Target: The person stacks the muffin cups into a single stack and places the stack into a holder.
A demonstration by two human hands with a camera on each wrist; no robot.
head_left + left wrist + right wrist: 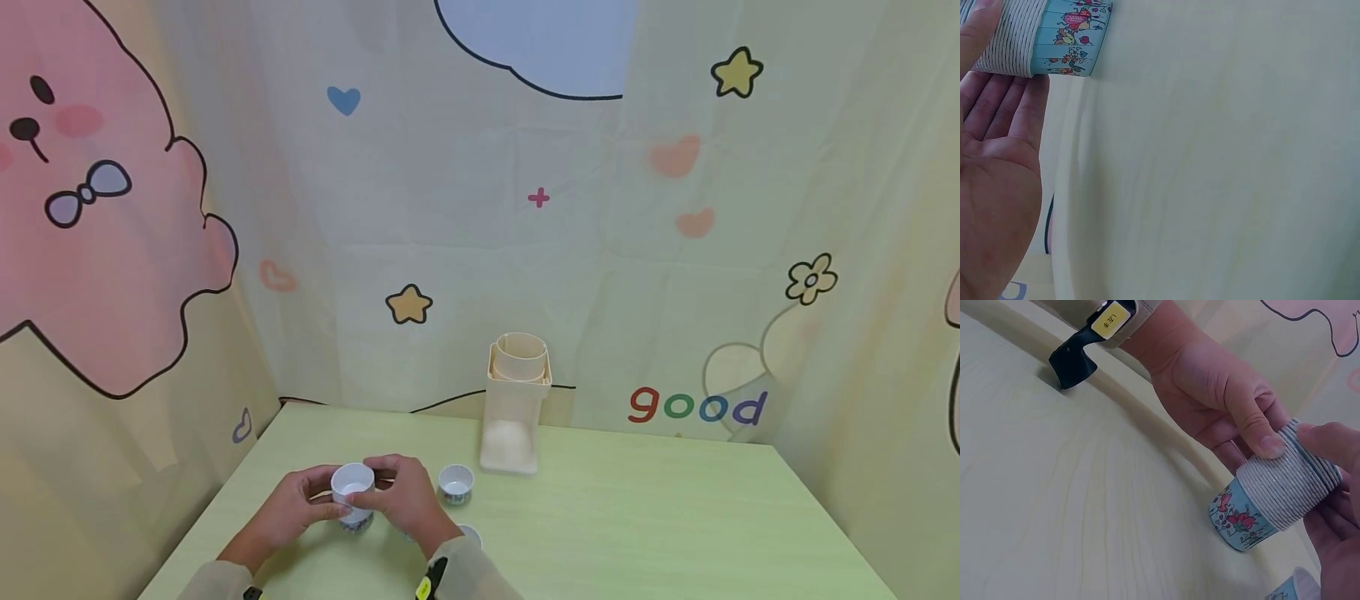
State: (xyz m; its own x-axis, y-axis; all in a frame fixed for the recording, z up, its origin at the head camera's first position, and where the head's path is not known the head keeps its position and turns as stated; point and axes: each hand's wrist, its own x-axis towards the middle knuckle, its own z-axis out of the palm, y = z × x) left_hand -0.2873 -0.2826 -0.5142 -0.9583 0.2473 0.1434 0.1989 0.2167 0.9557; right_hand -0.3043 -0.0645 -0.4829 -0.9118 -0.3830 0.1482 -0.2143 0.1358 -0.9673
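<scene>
A nested stack of paper cups (353, 493), with white rolled rims and a light-blue floral base, stands at the front left in the head view. Its open mouth faces up. My left hand (287, 510) grips the stack from the left, thumb in front and fingers behind. From the other side my right hand (408, 498) holds it near the top, its thumb across the upper rims. Close up in the right wrist view, both thumbs press on the ribbed rims of the cup stack (1288, 481). In the left wrist view, the left palm (1000, 187) shows below the stack.
A single paper cup (456, 484) stands upright right of the hands. Another cup (471, 535) is partly hidden behind the right wrist. At the table's back stands a cream plastic holder (512, 425) with a round tube on top. A printed curtain (480, 208) hangs behind.
</scene>
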